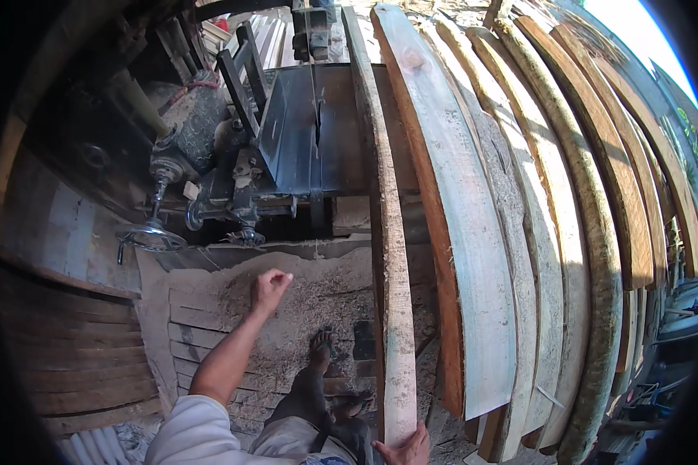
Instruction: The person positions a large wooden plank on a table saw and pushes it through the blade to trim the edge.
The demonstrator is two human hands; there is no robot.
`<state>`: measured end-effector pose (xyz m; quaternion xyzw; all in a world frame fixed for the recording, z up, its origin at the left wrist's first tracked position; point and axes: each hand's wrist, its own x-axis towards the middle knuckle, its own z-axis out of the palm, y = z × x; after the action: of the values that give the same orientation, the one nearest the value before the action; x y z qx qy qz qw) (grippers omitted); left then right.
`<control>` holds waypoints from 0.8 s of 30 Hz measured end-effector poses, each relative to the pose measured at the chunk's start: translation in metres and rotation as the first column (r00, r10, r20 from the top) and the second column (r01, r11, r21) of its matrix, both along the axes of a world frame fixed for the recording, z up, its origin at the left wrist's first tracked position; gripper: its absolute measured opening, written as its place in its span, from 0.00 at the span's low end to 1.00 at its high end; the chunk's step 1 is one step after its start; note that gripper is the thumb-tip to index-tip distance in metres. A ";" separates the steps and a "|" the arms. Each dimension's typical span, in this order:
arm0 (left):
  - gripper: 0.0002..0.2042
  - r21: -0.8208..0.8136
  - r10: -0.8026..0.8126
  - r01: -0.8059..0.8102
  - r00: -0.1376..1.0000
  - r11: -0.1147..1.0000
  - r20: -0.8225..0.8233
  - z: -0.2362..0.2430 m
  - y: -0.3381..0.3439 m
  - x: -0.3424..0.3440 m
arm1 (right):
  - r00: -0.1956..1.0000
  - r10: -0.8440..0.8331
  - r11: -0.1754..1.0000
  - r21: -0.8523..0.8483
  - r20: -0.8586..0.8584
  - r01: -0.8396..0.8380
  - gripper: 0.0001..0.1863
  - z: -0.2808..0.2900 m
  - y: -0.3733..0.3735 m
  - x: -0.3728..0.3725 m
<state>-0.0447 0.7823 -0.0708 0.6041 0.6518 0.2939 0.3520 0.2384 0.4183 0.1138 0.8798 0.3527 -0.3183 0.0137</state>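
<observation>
My right hand (407, 448) grips the near end of a long, narrow rough-sawn plank (396, 310), its fingers on the right side and thumb towards the left. The plank stands on edge and runs away from me, its far part over the dark metal saw table (343, 167). My left hand (271, 289) hangs in the air left of the plank, fingers curled in, with nothing visible in it. Beyond it is the saw machine, with a dark upright fence plate (274, 128) left of the table's slot.
A wide pale board (465, 209) lies right of the plank, beside several more boards and a round bark-covered pole (593, 201). A metal handwheel (153, 238) juts from the machine at the left. Sawdust (287, 310) covers the slatted floor around my feet.
</observation>
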 end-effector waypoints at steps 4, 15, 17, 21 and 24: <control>0.10 0.406 -0.075 0.168 0.969 0.898 -0.234 0.075 0.120 -0.065 | 0.970 0.172 0.934 0.284 0.174 -0.217 0.64 -0.023 0.063 0.011; 0.11 0.397 -0.376 0.581 0.791 0.711 -0.483 0.082 0.167 -0.086 | 0.996 0.073 0.948 0.307 0.043 -0.083 0.66 -0.044 0.123 0.029; 0.11 0.417 -0.359 0.555 0.812 0.720 -0.460 0.077 0.167 -0.081 | 0.999 0.032 0.961 0.277 -0.040 -0.020 0.65 -0.043 0.127 0.027; 0.10 0.310 -0.378 0.477 0.866 0.823 -0.327 0.047 0.129 -0.061 | 0.965 -0.135 0.963 0.200 -0.225 0.181 0.58 -0.047 0.122 0.028; 0.10 -0.045 -0.443 0.441 0.886 0.896 -0.136 0.003 0.071 -0.050 | 0.920 -0.188 0.943 0.198 -0.343 0.267 0.54 -0.060 0.113 0.036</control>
<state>-0.0950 0.8532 -0.0679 0.7537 0.5225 0.1581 0.3661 0.2748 0.5318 0.0541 0.8470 0.2808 -0.4107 -0.1875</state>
